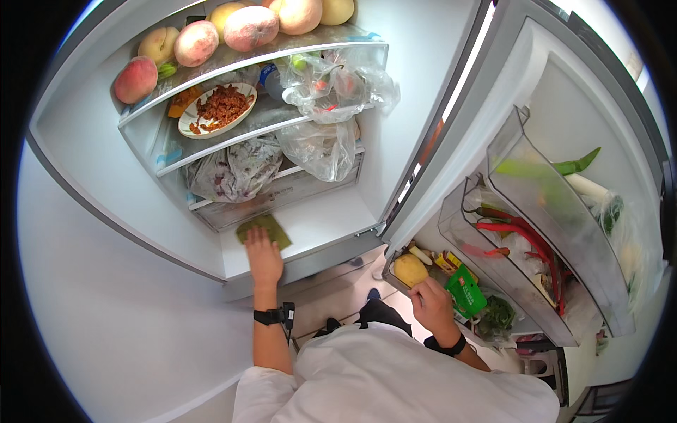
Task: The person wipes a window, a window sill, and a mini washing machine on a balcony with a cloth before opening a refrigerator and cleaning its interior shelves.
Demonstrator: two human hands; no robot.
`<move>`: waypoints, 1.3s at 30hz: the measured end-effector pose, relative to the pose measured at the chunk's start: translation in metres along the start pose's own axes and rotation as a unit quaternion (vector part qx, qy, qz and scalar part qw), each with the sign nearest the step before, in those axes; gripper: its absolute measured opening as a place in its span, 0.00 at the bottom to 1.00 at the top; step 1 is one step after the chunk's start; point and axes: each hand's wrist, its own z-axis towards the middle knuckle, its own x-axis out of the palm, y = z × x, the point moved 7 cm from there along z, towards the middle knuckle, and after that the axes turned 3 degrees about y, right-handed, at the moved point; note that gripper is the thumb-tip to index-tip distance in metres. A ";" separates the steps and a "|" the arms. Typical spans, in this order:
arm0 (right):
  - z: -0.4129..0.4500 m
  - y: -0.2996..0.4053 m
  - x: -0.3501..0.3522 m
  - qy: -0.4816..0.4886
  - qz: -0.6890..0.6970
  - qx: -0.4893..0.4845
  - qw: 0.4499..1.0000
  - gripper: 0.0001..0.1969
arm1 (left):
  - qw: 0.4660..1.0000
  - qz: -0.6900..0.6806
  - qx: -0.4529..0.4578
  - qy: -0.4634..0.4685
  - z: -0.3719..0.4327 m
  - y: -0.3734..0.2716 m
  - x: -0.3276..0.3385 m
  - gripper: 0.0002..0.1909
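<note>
My left hand [263, 259] lies on an olive-green cloth [271, 230], its fingers spread over the cloth's left part. The cloth rests on the white bottom ledge [312, 224] of an open refrigerator, in front of the lowest drawer [275, 193]. At the opened door, my right hand [433, 306] has curled fingers at the rim of the lowest door bin [398, 280], just below a potato [410, 270]. Whether its fingers grip the rim I cannot tell. A green packet [466, 291] stands in the bin to the right of that hand.
Shelves above hold peaches [251, 28], a plate of reddish-brown food [218, 111] and plastic bags of produce [328, 87]. One bag [320, 150] hangs over the drawer front beside another bag [235, 169]. Upper door bins hold red chillies [539, 243] and green vegetables [576, 164].
</note>
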 end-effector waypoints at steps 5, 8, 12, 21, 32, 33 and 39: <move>0.002 0.003 -0.002 -0.011 -0.002 -0.013 1.000 0.08 | 0.980 -0.077 0.167 0.078 0.009 -0.094 0.029 0.28; -0.001 0.005 -0.004 -0.023 -0.012 -0.012 1.000 0.09 | 0.967 -0.104 0.217 0.084 0.014 -0.139 0.047 0.29; -0.001 0.002 -0.002 -0.036 -0.007 0.010 0.999 0.13 | 0.984 -0.101 0.141 0.045 0.031 -0.124 0.061 0.28; -0.013 0.003 -0.005 -0.084 -0.058 -0.013 0.995 0.11 | 0.987 0.079 -0.141 -0.017 -0.021 0.036 -0.011 0.35; 0.069 0.094 0.098 0.066 0.153 -0.161 0.973 0.12 | 0.995 -0.032 0.036 0.090 0.008 -0.058 0.016 0.38; 0.080 0.098 0.114 0.061 0.198 -0.132 0.969 0.14 | 0.986 -0.099 0.081 0.108 0.013 -0.064 0.017 0.37; 0.129 0.093 0.203 0.036 0.065 -0.091 0.993 0.31 | 0.973 -0.220 0.059 -0.035 0.010 0.030 -0.019 0.24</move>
